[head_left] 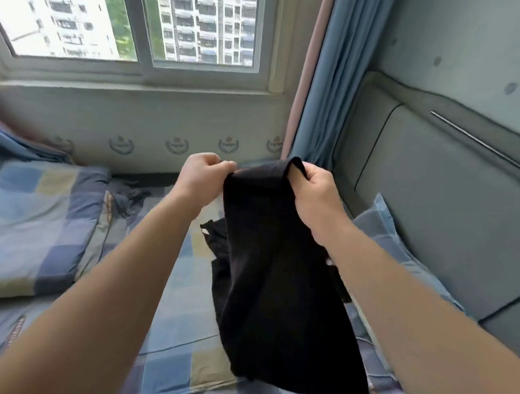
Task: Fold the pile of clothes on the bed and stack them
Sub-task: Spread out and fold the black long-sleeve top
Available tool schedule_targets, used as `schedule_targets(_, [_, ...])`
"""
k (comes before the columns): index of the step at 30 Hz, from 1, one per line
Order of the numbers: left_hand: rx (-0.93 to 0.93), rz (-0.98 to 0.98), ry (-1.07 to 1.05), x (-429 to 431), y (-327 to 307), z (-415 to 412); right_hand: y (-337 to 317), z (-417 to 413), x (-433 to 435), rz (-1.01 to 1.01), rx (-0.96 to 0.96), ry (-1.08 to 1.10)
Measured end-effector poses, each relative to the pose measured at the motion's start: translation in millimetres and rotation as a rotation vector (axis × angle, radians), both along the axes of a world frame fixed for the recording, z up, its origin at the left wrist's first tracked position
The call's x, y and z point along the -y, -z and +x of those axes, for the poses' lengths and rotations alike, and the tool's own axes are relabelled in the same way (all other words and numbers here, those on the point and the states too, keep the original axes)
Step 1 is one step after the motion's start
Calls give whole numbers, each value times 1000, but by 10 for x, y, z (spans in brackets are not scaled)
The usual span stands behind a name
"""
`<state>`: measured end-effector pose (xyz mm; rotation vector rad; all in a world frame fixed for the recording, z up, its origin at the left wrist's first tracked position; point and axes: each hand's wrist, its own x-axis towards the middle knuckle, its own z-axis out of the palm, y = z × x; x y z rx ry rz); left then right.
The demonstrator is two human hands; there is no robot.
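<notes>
I have both hands up in front of me, held close together. My left hand [202, 177] pinches one top corner of a black garment [276, 278] with curled fingers, and my right hand [314, 195] is fisted around the other corner, a fold of the cloth standing up above its knuckles. The garment is plain, matte black, with no print or label that I can see. It hangs slack from my hands toward me, wider at its lower hem, above the checked sheet [179, 300].

Below my hands and behind the hanging cloth lies more black clothing [215, 234], crumpled on the bed, with small white spots I cannot identify.

Left of my left forearm a brown strip [13, 333] on the sheet carries pale lettering, too blurred to read.

A folded checked quilt [27, 222] lies left of my left arm. A blue pillow [386, 228] sits beyond my right forearm, against the grey headboard [441, 214].
</notes>
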<state>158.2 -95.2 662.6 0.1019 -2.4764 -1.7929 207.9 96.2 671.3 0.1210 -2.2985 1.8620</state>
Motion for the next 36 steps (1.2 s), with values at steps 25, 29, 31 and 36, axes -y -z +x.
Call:
schedule_targets(25, [-175,368,285,2305,-973,794,-1424,323,2402,136,-2,-158])
schedule_targets(29, [-191,358,261,2336,-1089,782,-1280,262,2357,-32,128,-296])
schedule_targets(31, [-201,342,234,2304,-1142,784,-1224,228,2315,-147,215,-358])
schedule_targets(36, [-228,276,204,2184,-1270,717,-1091,126,2201,-69,122,-456])
